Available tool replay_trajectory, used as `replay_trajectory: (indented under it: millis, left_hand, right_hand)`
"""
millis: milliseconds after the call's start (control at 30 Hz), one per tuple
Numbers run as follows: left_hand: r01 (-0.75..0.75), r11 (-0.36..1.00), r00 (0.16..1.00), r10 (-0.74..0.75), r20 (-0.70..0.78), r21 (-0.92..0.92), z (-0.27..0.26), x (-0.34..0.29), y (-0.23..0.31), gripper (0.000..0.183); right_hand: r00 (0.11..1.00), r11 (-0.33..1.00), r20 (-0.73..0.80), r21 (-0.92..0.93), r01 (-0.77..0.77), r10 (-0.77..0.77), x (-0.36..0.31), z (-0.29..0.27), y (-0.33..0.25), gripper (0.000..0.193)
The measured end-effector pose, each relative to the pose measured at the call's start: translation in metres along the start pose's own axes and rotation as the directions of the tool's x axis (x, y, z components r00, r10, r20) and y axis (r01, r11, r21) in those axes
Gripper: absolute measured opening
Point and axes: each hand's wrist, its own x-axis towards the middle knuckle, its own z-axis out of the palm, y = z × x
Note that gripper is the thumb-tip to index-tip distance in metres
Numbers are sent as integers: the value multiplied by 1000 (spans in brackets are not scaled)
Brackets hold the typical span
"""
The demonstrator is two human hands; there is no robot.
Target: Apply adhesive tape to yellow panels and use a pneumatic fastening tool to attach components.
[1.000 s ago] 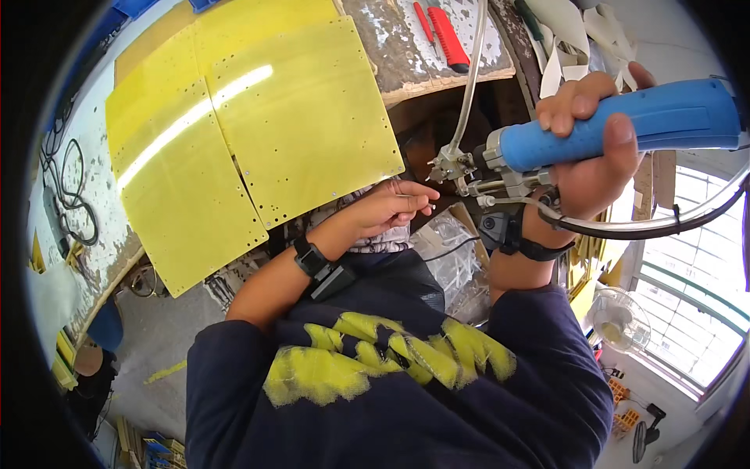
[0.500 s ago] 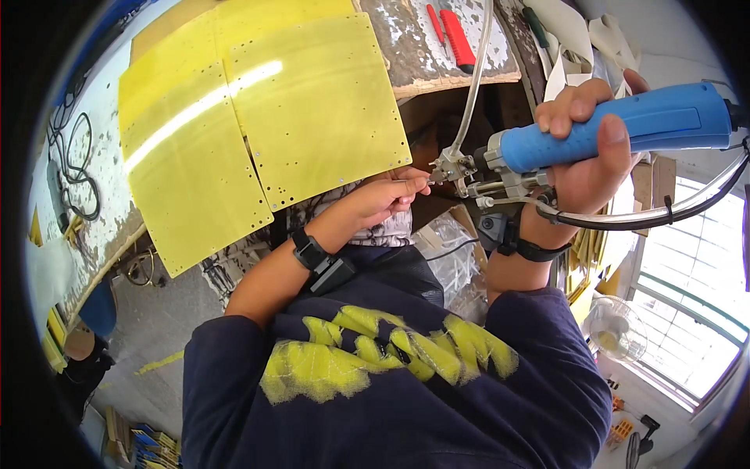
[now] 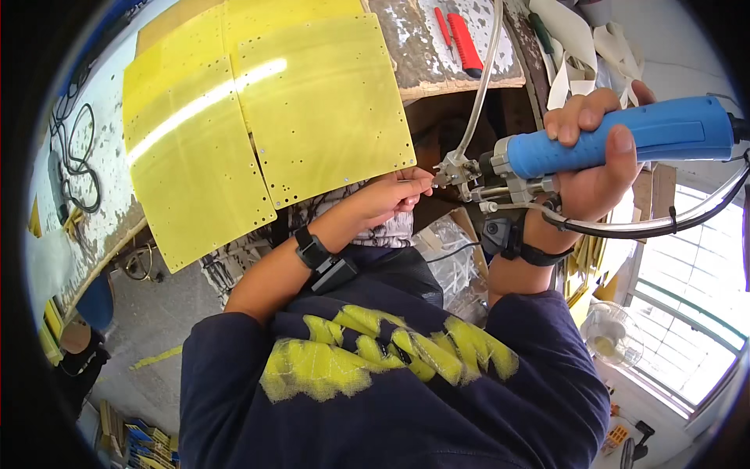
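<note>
My right hand [image 3: 592, 187] is wrapped around a blue power screwdriver [image 3: 664, 133], held sideways at the right. Its metal screw-feed head [image 3: 458, 173] points left, with a clear hose [image 3: 482, 86] rising from it. My left hand [image 3: 391, 197] is closed in a pinch at the head's tip. Whatever lies between those fingertips is too small and hidden to make out. Just beyond the left hand lies a yellow drilled board [image 3: 328, 109], its near right corner close to my fingers. Another yellow board [image 3: 195, 172] lies to its left. Both have many small holes.
On the worn bench [image 3: 418, 62] lie a red utility knife [image 3: 466, 47] and a thin red-handled tool [image 3: 444, 31]. Black cable [image 3: 82, 156] coils at the far left. Below the screwdriver stands a box with clear plastic [image 3: 453, 254]. A fan [image 3: 613, 336] stands at the right.
The screwdriver's rear end has dipped slightly in the picture, while its tip stays by my left fingers. The whole view has shifted a little; both grips look the same.
</note>
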Motion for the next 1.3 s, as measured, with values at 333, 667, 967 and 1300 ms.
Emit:
replay_trajectory:
  millis: [333, 667, 967, 1300]
  left_hand:
    - [-9, 988, 999, 17, 50, -157, -1, -1, -3, 8]
    - [16, 996, 999, -13, 38, -86, 0, 1, 2, 10]
    - [2, 975, 995, 20, 97, -222, -7, -1, -7, 9]
    - [-111, 956, 993, 116, 1, -272, -6, 3, -16, 16]
  right_hand:
    - [996, 999, 85, -23, -25, 26, -1, -10, -2, 55]
    - [1000, 1000, 18, 2, 5, -5, 1, -3, -1, 62]
    - [997, 1000, 81, -19, -20, 21, 0, -10, 0, 55]
    - [999, 998, 38, -57, -11, 13, 5, -11, 5, 55]
